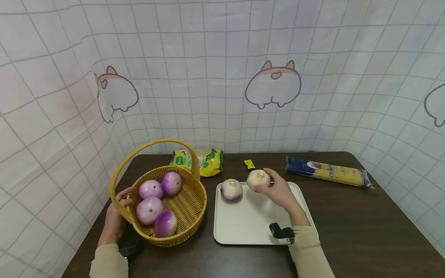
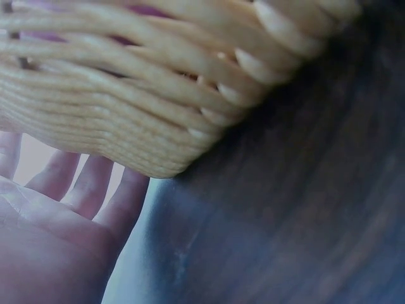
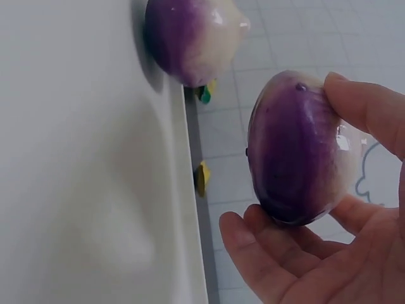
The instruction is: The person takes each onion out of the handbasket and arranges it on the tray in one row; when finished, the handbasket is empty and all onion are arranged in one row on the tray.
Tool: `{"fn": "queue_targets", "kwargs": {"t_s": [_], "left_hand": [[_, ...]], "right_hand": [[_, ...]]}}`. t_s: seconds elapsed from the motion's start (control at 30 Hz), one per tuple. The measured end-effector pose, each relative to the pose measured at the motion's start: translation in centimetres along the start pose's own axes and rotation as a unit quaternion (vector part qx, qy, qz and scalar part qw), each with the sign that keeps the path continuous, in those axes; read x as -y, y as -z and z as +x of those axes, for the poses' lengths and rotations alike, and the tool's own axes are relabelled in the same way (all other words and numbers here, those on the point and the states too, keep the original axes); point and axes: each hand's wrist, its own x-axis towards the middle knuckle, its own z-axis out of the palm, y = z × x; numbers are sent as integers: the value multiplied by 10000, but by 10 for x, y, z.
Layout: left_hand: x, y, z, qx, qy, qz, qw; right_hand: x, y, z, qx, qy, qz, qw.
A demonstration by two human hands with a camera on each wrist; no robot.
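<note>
My right hand (image 1: 279,192) holds a purple-and-white onion (image 1: 259,180) above the far part of a white tray (image 1: 250,224). In the right wrist view the thumb is on one side of this onion (image 3: 297,149) and the fingers on the other. A second onion (image 1: 231,190) rests at the tray's far left corner, its pale tip up. On the left stands a yellow wicker basket (image 1: 187,200) with an arched handle, holding several purple onions (image 1: 150,211). My left hand (image 1: 116,216) touches its left side; in the left wrist view the fingers (image 2: 88,187) extend fairly straight against the weave.
A yellow-green packet (image 1: 210,162) lies behind the basket. Beyond the tray is a small yellow wrapped piece (image 1: 249,164). A long blue-and-yellow pasta packet (image 1: 328,171) lies at the back right of the dark table (image 1: 365,224). A grid-patterned curtain (image 1: 222,77) hangs behind and on both sides.
</note>
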Motion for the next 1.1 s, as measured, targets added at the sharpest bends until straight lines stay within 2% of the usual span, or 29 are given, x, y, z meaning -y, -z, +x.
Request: {"fn": "queue_targets", "kwargs": {"t_s": [0.2,0.5,0.73,1.1], "left_hand": [[1,1,0,-13,62,132,9999],[2,2,0,66,-46,59,10000],[4,2,1,-1,17,180,9998],[0,0,-1,-9,86,137,9999]], "right_hand": [[-7,3,3,83,-73,-117,9999],[-15,3,5,144,-224,-141,9995],[-23,2,4,162,-313,-185,9992],[-26,-6,5,120,-139,-454,9988]]}}
